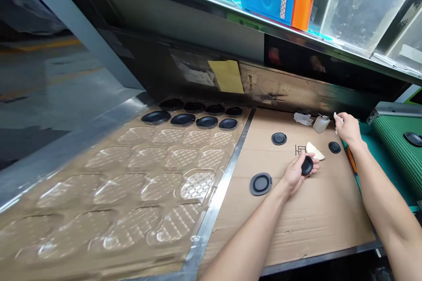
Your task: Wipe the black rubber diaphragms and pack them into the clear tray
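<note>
The left hand (293, 174) cradles a black oval part (307, 165) over the cardboard (303, 224), fingers curled under it; the right hand (349, 130) pinches a white wad (338, 119) near a small bottle (321, 124). Along the clear tray's (193, 153) far end, 8 similar parts (207, 121) form 2 rows.

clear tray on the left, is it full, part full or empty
The clear tray is part full: black parts sit in its two far rows, four in each, while the nearer pockets show bare plastic.
</note>
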Tool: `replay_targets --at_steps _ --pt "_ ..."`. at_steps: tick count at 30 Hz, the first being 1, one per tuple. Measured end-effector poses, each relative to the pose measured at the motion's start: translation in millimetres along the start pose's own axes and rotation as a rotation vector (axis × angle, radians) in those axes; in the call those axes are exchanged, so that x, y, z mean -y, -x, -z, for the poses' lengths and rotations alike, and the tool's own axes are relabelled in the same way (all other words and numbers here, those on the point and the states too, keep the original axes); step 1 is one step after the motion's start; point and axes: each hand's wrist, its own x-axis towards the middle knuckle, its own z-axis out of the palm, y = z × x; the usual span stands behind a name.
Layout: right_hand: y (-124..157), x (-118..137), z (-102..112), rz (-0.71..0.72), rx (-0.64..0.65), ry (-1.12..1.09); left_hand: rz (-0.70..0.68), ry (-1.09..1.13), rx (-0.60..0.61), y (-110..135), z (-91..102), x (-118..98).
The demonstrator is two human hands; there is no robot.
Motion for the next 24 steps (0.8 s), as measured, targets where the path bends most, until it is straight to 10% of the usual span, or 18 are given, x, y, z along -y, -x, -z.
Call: replay_targets --at_steps 11,24 --pt "-64 15 -15 0.229 0.385 0.304 0.037 -0.012 0.002 -4 0.1 7" --pt "-72 14 -2 0.070 0.445 0.226 0.009 0.032 -0.032 0 2.2 -5"
